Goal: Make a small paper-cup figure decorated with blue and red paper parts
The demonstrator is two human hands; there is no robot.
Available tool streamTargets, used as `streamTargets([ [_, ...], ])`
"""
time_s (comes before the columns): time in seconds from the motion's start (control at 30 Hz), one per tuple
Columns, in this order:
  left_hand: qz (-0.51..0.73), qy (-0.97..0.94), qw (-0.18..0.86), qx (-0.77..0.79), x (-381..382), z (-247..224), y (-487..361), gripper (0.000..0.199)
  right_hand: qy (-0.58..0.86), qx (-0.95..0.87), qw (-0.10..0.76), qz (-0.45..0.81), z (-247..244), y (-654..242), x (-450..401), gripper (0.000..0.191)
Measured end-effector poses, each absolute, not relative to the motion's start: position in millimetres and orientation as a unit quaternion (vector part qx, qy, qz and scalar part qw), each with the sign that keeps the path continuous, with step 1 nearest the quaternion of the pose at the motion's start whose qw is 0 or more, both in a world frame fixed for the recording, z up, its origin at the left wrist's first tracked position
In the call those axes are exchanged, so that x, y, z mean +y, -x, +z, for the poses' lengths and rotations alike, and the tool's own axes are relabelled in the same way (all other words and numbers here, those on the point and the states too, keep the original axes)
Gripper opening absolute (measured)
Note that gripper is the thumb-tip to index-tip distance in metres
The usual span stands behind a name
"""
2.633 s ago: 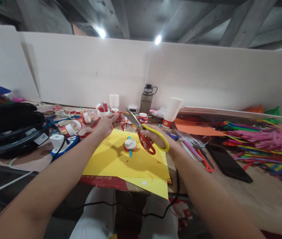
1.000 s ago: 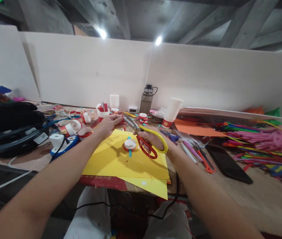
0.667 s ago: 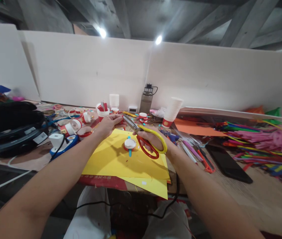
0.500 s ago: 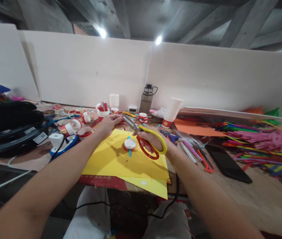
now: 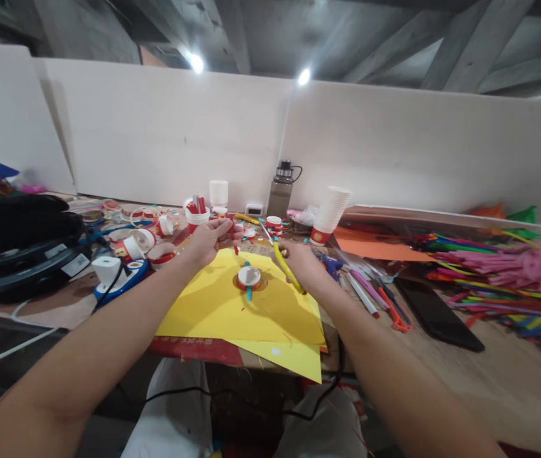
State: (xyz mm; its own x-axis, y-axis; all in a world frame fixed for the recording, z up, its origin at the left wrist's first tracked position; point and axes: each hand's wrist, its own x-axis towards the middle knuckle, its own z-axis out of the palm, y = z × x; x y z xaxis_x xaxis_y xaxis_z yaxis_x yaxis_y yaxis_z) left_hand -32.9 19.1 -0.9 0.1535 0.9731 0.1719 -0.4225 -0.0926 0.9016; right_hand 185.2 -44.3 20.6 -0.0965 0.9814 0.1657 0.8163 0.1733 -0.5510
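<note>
Left hand [image 5: 210, 238] is up at the far edge of the yellow paper sheet [image 5: 217, 305], fingers curled narrow around a small red strip [image 5: 235, 245], pinched btwn thumb and fingertips. Right hand [image 5: 301, 262] sits just right of it w/ fingers wrapped round the yellow-handled scissors [image 5: 283, 264]; blades point away twd the back of the desk, can't tell if they're open or closed. Between the hands, on the sheet, there's a little white cap piece w/ red trim and a blue stick [image 5: 249, 278]. Stack of paper cups [image 5: 330, 215] and a grey water bottle [image 5: 280, 189] stand behind, near the partition.
</note>
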Motion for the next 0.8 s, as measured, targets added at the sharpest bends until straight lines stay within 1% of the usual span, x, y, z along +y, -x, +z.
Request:
streamTargets([
  [0.07,0.58,-0.445,0.613,0.3,16,1,31,0.011,0.662,-0.724,0.188,0.056,16,-188,-39,0.024],
  [0.1,0.579,-0.443,0.615,0.3,15,2,31,0.011,0.676,-0.719,0.157,0.024,14,-189,-38,0.025],
  [0.2,0.572,-0.454,0.616,0.295,11,2,28,0.015,0.704,-0.704,0.094,0.0,9,-190,-36,0.033],
  [0.37,0.556,-0.494,0.605,0.283,5,4,24,0.026,0.69,-0.722,0.05,-0.01,6,-194,-35,0.032],
  [0.47,0.537,-0.52,0.604,0.277,0,6,21,0.027,0.672,-0.739,0.047,-0.016,7,-196,-34,0.027],
  [0.5,0.531,-0.527,0.604,0.276,-1,6,19,0.026,0.664,-0.745,0.059,-0.024,9,-195,-35,0.025],
  [0.53,0.525,-0.534,0.603,0.275,-3,5,18,0.026,0.651,-0.754,0.09,-0.024,10,-194,-35,0.025],
  [0.57,0.52,-0.539,0.602,0.275,-4,5,17,0.026,0.631,-0.763,0.142,-0.011,12,-193,-36,0.026],
  [0.6,0.517,-0.544,0.601,0.275,-4,4,16,0.026,0.605,-0.767,0.213,0.018,14,-191,-37,0.026],
  [0.67,0.511,-0.554,0.597,0.275,-6,3,14,0.027,0.538,-0.75,0.367,0.116,17,-186,-40,0.026],
  [0.7,0.509,-0.557,0.596,0.276,-7,2,13,0.028,0.503,-0.733,0.426,0.168,18,-183,-42,0.026],
  [0.73,0.506,-0.56,0.595,0.277,-8,1,12,0.028,0.478,-0.716,0.464,0.209,19,-180,-43,0.027],
  [0.8,0.497,-0.567,0.593,0.282,-10,1,11,0.027,0.448,-0.695,0.498,0.262,19,-176,-46,0.028],
])
